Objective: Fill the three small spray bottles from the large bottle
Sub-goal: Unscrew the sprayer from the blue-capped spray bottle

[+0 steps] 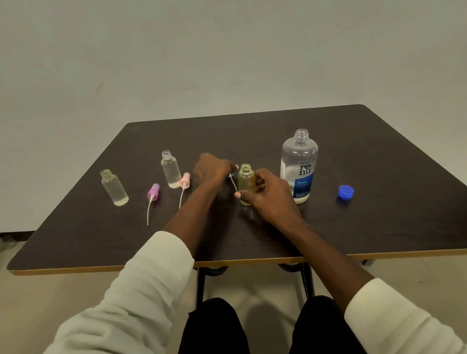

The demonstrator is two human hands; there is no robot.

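Right hand [268,195] gripping yellowish small bottle [246,184] upright on tabletop [373,220], beside uncapped large bottle [300,167]. Left hand [211,169] pinching blue spray head [231,174], dip tube dangling. Risks: tube missing narrow neck; elbow knocking open large bottle, spilling.

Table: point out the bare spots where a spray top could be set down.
Free: the far half of the table behind the bottles, and the right corner past the blue cap. Crowded: the strip from the left small bottle to the large bottle, with the pink spray top and both hands.
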